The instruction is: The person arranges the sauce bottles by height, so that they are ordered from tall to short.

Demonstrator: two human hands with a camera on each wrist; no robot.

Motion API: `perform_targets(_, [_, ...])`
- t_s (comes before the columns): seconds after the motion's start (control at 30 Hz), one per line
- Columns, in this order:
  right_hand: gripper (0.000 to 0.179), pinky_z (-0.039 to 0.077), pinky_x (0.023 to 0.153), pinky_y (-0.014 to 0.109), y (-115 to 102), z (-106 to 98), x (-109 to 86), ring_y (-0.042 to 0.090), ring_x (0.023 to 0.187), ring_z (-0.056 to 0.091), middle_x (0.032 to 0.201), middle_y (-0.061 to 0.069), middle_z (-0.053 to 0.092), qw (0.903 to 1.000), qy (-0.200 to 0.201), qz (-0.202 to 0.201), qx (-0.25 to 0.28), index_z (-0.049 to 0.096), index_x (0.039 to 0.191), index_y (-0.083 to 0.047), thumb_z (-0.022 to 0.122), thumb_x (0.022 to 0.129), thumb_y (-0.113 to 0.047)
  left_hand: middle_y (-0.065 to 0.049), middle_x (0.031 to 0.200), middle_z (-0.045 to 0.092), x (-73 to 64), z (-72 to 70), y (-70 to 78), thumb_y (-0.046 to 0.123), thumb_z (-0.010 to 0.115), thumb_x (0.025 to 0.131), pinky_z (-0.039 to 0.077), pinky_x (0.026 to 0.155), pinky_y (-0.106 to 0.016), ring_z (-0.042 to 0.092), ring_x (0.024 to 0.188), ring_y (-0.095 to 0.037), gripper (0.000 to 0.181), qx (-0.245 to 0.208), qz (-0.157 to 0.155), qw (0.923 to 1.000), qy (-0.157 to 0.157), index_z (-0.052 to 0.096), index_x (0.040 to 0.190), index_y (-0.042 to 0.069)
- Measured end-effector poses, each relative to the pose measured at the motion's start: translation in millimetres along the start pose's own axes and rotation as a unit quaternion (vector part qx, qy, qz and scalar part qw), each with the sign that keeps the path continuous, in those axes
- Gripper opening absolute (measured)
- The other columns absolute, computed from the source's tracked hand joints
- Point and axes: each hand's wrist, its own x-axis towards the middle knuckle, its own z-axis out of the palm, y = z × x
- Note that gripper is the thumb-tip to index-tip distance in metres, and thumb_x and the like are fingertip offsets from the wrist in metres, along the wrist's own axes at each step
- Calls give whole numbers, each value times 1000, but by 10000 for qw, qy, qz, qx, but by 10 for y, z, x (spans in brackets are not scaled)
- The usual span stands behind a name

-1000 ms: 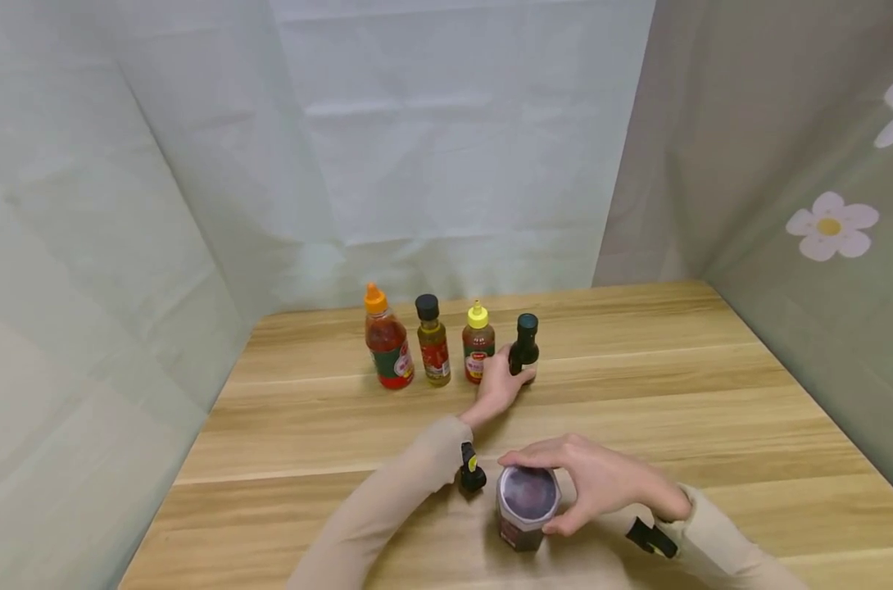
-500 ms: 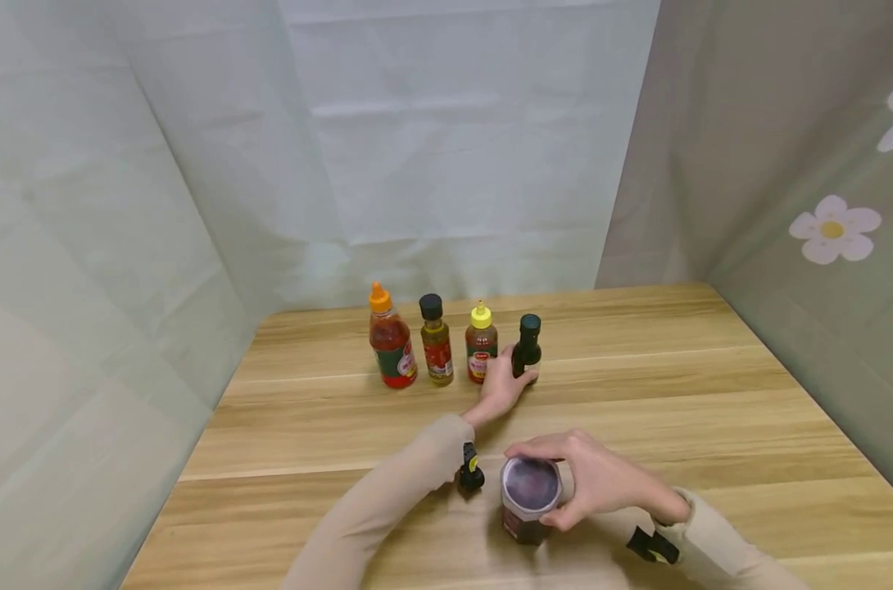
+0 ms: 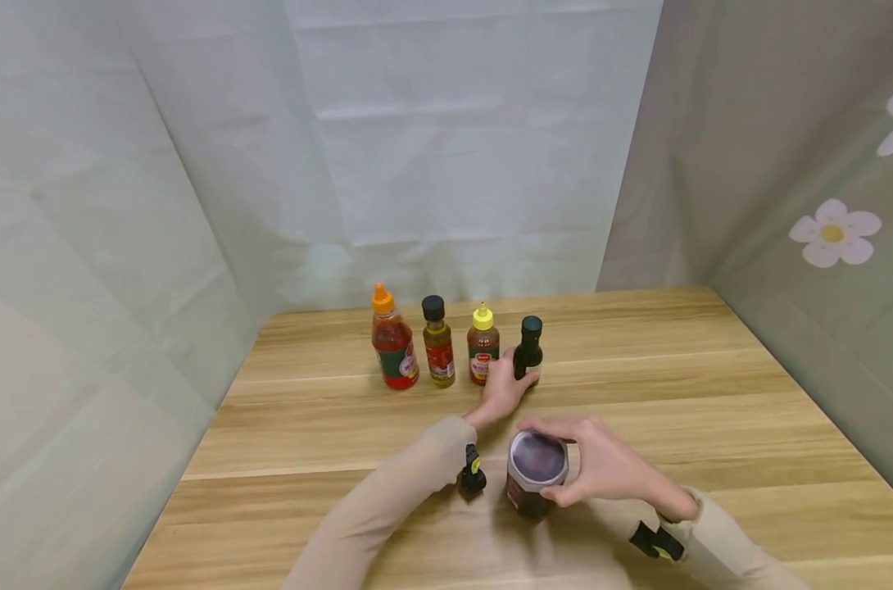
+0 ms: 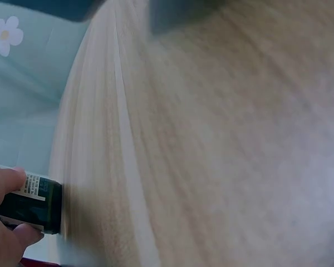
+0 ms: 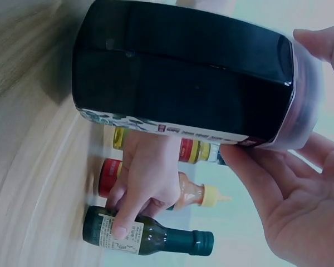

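Note:
Near the middle of the table, my right hand (image 3: 610, 463) grips a dark octagonal jar (image 3: 529, 500) around its translucent lid (image 3: 538, 456), thumb on one side and fingers on the other. In the right wrist view the jar's dark side (image 5: 183, 72) fills the top. Farther back, my left hand (image 3: 504, 389) holds a small dark green glass bottle (image 3: 529, 356) low on its body. The left wrist view shows thumb and finger on the bottle's label (image 4: 33, 186). The bottle stands upright on the table; whether the jar touches the wood I cannot tell.
Left of the green bottle stand a yellow-capped sauce squeeze bottle (image 3: 483, 344), a black-capped bottle (image 3: 439, 352) and an orange-capped red sauce bottle (image 3: 396, 352), in a row. Pale cloth walls (image 3: 446, 164) enclose the wooden table (image 3: 682, 393) at the back and sides.
My right hand has moved the jar away from me, toward the row of bottles. The left hand keeps its hold on the green bottle. The head view has shifted slightly.

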Motion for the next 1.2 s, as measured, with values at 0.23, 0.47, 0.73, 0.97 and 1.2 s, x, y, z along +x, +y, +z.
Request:
perform_targets(0.23, [77,57,86,28,9,0,3,13,104,66,121,8,68,9989,310,336,-32,57,133,-5,85,63,-18,-21,115,68,0,1,2,16,71,88,56,90,-36,68,105,-27,46,49,-5,10000,0,55,126,-4])
perform_targets(0.47, [73,59,83,31,60,-32,36,14,101,67,118,10,70,9955,727,581,-182,59,130,-2,84,63,-17,-21,112,69,-15,-17,9,14,72,87,56,89,-37,68,103,-28,45,16,50,10000,48,56,125,-6])
perform_targets(0.73, [73,60,82,35,119,-114,96,21,98,69,118,17,69,9918,888,843,-378,58,129,3,84,63,-15,-21,111,69,0,1,2,15,72,87,57,87,-35,68,102,-28,44,103,85,9999,51,56,123,-5])
perform_targets(0.97, [73,60,81,33,207,-147,134,16,93,68,117,16,69,9886,1030,984,-496,58,130,3,84,64,-15,-22,110,69,-7,7,-7,15,72,87,58,85,-35,69,101,-29,44,151,154,9997,81,56,122,-6])
perform_targets(1.2, [72,60,79,33,276,-172,164,17,93,69,114,15,71,9862,1171,996,-616,59,129,1,85,64,-16,-20,106,70,-12,5,-12,18,73,87,58,81,-34,69,98,-28,43,228,151,9996,116,58,120,-4])
